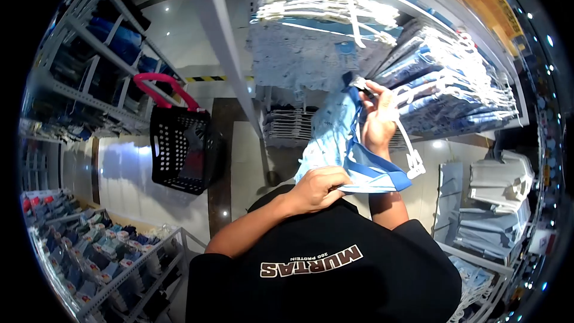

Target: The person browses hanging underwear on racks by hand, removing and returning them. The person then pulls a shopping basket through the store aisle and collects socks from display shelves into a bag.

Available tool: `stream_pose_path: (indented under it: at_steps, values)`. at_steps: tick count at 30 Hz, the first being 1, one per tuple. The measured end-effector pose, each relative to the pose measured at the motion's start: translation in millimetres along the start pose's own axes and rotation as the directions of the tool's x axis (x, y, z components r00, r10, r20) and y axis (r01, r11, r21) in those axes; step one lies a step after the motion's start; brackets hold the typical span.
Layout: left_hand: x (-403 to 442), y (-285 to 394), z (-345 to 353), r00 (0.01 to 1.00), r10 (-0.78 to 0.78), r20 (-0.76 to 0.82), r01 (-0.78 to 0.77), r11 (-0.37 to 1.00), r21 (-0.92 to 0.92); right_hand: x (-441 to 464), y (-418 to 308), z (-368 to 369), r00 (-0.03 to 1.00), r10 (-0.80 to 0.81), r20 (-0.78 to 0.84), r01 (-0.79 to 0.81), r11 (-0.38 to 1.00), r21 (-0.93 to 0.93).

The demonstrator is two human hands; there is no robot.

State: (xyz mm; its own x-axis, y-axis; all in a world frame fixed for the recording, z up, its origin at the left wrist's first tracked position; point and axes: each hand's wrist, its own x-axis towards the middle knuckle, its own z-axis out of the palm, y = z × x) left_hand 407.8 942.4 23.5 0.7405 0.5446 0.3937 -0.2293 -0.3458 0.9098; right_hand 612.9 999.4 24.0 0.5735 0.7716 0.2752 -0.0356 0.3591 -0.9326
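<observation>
A light blue garment (332, 124) with darker blue edging hangs between my hands, in front of my chest. My left hand (320, 189) is closed on the garment's lower, nearer part, its fingers bunched in the cloth. Higher up, my right hand (379, 121) pinches at the clip end of a white clip hanger (411, 146), beside the garment's dark blue top edge. The hanger's other clip sticks out to the right, apart from the cloth. A blue band loops below my right wrist. My right palm hides part of the hanger.
Ahead, a white rack holds hung grey garments (293, 54) and, to the right, several blue garments (448, 78) on white hangers. A black basket (179, 149) with a pink handle stands on the floor at left. Bins of packed items (101, 251) stand lower left; folded shirts (499, 182) lie right.
</observation>
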Motion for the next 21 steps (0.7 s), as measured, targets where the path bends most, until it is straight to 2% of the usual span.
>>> stream_pose_path:
  at_steps: [2,9,12,16,20,21]
  values:
    - [2,-1,1,0.999,0.017,0.038,-0.017,1.0,-0.016,-3,-2,5,1.0,0.024,-0.006,-0.023,0.997,0.08]
    - [2,3,0,0.999,-0.019,0.029,0.018,0.999,0.035,-8,-6,13,0.999,0.053,-0.009,-0.052,0.994,0.093]
    - [0,2,1,0.996,-0.091,0.012,0.091,0.996,-0.026,-9,-10,13,0.999,0.045,-0.012,-0.044,0.997,0.065]
    - [1,8,1,0.993,-0.109,-0.041,0.101,0.982,-0.157,-10,-14,16,0.999,0.034,0.007,-0.034,0.992,0.125]
    - [-1,-3,7,0.992,-0.084,-0.094,0.071,0.988,-0.135,-12,-18,18,0.999,0.035,0.014,-0.037,0.987,0.154]
    - [-3,-1,3,0.985,-0.168,-0.022,0.164,0.979,-0.12,-11,-19,18,0.999,0.035,0.021,-0.038,0.987,0.159]
